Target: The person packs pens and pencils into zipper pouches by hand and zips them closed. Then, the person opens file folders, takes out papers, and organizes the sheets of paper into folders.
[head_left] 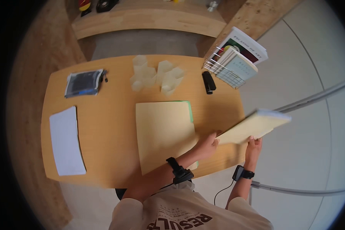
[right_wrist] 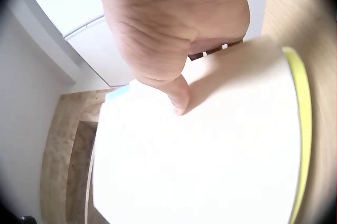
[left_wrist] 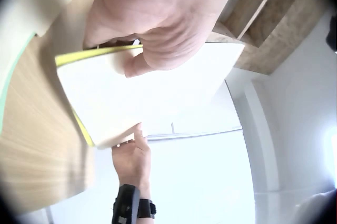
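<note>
Both hands hold a cream file folder tilted up off the right side of the table. My left hand grips its near left edge, thumb on the cream face in the left wrist view. At the opposite edge my right hand pinches it, with the thumb on the face and the other fingers behind. A yellow edge and a light blue tab show along the held folder. Below my left forearm, another cream folder with a green edge lies flat on the table.
White papers lie at the left, below a dark zip pouch. Translucent hexagonal holders stand at the back middle. A black stapler is beside a wire rack with books at the back right. A white wall borders the right.
</note>
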Demonstrator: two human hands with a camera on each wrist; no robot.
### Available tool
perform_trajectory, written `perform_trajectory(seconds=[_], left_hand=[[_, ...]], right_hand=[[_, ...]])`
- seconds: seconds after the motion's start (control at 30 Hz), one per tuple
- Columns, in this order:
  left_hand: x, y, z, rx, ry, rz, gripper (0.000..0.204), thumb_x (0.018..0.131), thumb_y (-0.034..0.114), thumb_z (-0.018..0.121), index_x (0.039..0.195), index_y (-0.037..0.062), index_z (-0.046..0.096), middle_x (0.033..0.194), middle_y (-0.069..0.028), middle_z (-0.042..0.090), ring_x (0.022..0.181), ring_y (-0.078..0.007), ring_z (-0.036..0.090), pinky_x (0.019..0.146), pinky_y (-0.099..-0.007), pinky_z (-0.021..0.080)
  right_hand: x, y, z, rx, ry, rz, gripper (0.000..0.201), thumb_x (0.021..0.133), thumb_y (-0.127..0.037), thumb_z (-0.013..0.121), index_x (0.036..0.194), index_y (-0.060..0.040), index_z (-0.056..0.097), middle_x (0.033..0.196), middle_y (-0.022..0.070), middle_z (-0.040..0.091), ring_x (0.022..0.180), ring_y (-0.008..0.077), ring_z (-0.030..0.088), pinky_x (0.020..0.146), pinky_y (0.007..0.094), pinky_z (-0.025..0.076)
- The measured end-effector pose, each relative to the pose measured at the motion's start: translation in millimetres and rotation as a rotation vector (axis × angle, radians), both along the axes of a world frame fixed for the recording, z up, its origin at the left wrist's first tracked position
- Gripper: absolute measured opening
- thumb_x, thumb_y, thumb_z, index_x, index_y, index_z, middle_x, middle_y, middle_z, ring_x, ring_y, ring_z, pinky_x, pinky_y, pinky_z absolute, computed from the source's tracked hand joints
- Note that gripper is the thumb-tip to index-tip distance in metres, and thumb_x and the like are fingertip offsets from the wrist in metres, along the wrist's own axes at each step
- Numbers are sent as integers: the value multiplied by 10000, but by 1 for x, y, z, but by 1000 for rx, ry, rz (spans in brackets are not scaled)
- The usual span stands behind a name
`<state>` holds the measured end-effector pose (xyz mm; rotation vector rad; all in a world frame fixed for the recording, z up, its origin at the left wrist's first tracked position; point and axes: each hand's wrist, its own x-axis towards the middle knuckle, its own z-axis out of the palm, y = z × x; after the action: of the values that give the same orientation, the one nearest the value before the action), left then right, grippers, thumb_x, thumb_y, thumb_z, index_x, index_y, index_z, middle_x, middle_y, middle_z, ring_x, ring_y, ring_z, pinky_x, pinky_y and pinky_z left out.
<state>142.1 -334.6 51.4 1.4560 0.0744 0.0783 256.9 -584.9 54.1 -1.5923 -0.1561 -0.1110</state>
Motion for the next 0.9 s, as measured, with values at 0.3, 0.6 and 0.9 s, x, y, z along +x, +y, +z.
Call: perform_trajectory(seconds=[0.3, 0.6, 0.9], left_hand=[[8, -4, -10, 49, -106, -2, 338, 939, -36, 582, 1275, -5, 598, 1243, -149, 689, 1201, -273, 652, 1042, -379, 487], [-4, 1, 93, -8, -416, -48, 504, 972, 79, 619, 1451, 8, 477, 1341, -168, 609, 1269, -288, 600, 1079, -409, 456], [-7, 1, 113, 211, -556, -23, 536, 1023, 181, 569, 1504, 3, 413, 1334, -208, 564, 1246, -324, 569, 1043, -433, 468]], right_hand=[[-4, -6, -60, 329, 5, -68, 256, 979, -138, 692, 1197, -39, 600, 1138, 68, 654, 1036, 180, 631, 921, 318, 506], [-9, 3, -62, -151, -5, -148, 172, 976, -180, 700, 1037, -25, 656, 1011, 63, 651, 913, 140, 598, 797, 315, 508], [-13, 16, -59, -111, -103, -108, 99, 970, -115, 663, 940, -44, 600, 923, 61, 636, 846, 168, 593, 752, 327, 504]])
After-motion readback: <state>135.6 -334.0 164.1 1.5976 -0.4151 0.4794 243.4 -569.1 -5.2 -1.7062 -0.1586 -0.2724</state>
